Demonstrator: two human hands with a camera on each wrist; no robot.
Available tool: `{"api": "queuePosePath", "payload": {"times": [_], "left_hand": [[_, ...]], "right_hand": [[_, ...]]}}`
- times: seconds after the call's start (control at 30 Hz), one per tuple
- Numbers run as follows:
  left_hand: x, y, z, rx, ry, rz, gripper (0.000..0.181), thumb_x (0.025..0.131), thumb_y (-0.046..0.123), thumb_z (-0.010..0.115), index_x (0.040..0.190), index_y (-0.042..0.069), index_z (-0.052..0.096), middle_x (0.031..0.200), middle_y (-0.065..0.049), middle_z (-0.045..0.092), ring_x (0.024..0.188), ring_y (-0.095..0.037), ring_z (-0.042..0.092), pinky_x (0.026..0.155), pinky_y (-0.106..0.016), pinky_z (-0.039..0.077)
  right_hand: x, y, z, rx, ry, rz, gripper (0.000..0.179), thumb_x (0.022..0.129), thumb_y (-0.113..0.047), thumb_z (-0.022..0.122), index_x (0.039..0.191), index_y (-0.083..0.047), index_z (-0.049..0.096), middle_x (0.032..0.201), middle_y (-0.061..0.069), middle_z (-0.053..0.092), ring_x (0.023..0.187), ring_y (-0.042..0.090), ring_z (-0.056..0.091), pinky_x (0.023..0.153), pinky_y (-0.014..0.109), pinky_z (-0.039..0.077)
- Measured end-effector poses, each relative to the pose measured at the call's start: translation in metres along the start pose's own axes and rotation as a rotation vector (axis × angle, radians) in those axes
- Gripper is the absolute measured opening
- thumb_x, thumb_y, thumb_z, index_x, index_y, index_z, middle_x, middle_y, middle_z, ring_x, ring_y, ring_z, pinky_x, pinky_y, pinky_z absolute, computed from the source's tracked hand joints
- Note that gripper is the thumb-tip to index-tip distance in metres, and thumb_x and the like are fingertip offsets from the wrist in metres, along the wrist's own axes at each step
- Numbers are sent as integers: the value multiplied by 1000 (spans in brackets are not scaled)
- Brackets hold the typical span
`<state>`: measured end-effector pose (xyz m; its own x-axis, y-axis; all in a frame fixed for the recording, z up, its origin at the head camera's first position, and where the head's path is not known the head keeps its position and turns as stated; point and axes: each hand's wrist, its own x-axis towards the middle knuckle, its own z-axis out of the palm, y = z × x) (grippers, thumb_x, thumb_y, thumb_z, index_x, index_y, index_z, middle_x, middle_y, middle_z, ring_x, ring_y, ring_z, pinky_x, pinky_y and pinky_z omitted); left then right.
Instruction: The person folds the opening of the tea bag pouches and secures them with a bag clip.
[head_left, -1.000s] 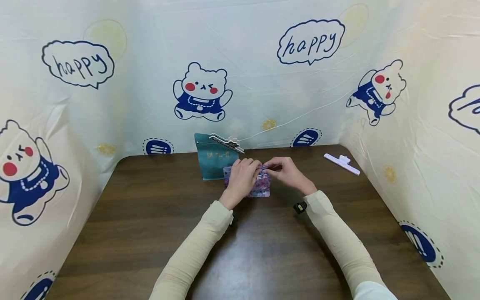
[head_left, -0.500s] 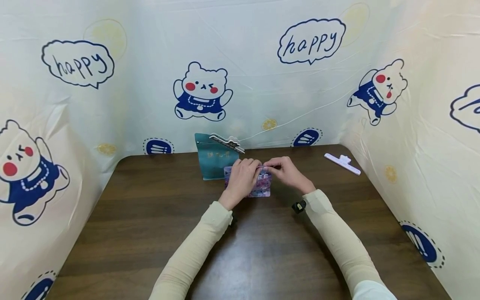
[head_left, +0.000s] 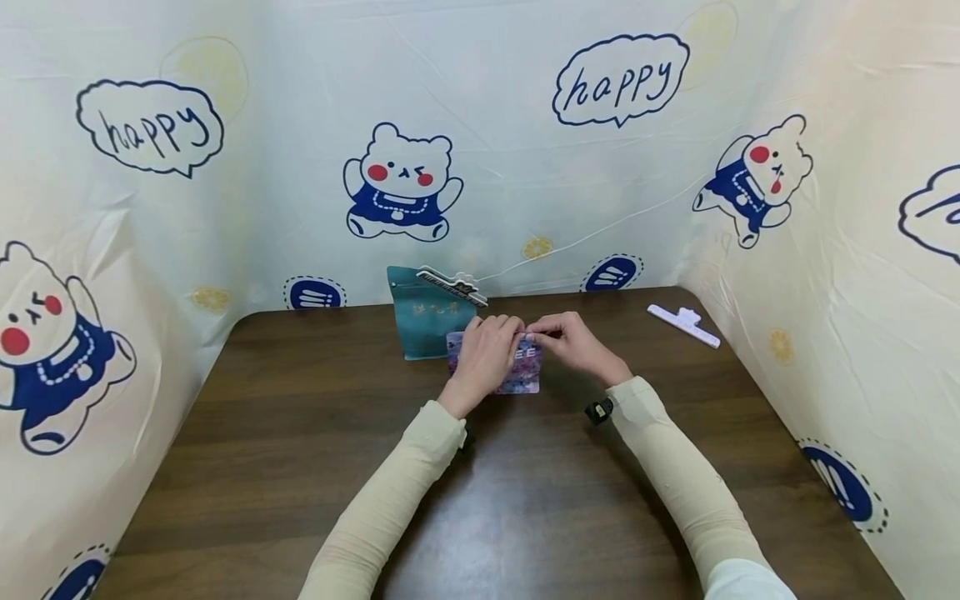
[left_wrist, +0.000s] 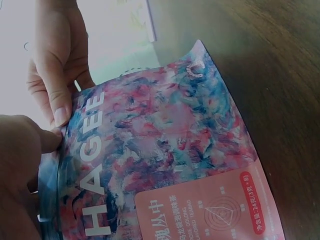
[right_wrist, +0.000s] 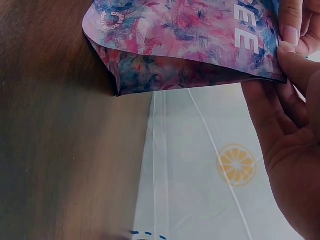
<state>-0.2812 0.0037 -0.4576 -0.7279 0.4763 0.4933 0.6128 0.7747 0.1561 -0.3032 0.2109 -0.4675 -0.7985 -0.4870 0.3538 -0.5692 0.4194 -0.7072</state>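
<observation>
l hand point(head_left: 486, 354) & r hand point(head_left: 577, 343) both pinch the top edge of our purple-pink pouch point(head_left: 525, 379), thumbs on the front, fingers behind, so both are narrow & holding. the pouch looks to stand roughly upright on the counter point(head_left: 337, 467), straight ahead of us, printed front our way. key relation: its top edge runs l to r between the hands, w/ l hand over the l & mid part of the front, r hand at the upper r corner. thumbs are just beside each other, so neither hand is nearer (long axis we can't tell w/ fingers in the way). pale clip point(head_left: 684, 326) lies well apart to the r, nearer r hand, its bar slanting away & to the l. teal pouch point(head_left: 423, 325) stands just behind & l, second clip point(head_left: 453, 287) aslant at its upper r corner.

writing: big white "hagee" near the purple-pink pouch's top; pink label point(left_wrist: 200, 210) has chinese text, "oolong", "teabag" & net wt 24克(3克×8). gold characters on the teal pouch & lettering on the second clip are too small for us. wall cloth point(head_left: 510, 192) says "happy", 2x.
</observation>
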Motion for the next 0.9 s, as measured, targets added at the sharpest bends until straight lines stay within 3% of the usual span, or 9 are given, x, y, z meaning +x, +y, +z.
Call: {"api": "queuePosePath", "payload": {"times": [0.37,0.6,0.9], "left_hand": [[2,0,-4,-8,-63,-21,19,101,30,64,110,14,70,105,-4,75,91,-21,69,81,-36,48],[-5,0,-7,66,-47,9,27,94,29,75,115,13,70,108,-5,73,96,-23,67,83,-38,47],[-15,5,-4,105,-10,-19,28,96,25,73,121,14,69,109,-8,72,98,-25,63,84,-39,46]], "right_hand": [[2,-3,2,-9,-15,64,17,98,-4,66,111,-2,77,107,13,76,86,18,68,78,31,58],[1,-3,3,1,10,63,15,98,-6,66,108,-4,77,104,10,76,84,18,67,77,32,58],[-3,-1,5,11,80,23,14,94,-5,71,106,-6,78,100,9,76,84,18,69,77,46,59]]}}
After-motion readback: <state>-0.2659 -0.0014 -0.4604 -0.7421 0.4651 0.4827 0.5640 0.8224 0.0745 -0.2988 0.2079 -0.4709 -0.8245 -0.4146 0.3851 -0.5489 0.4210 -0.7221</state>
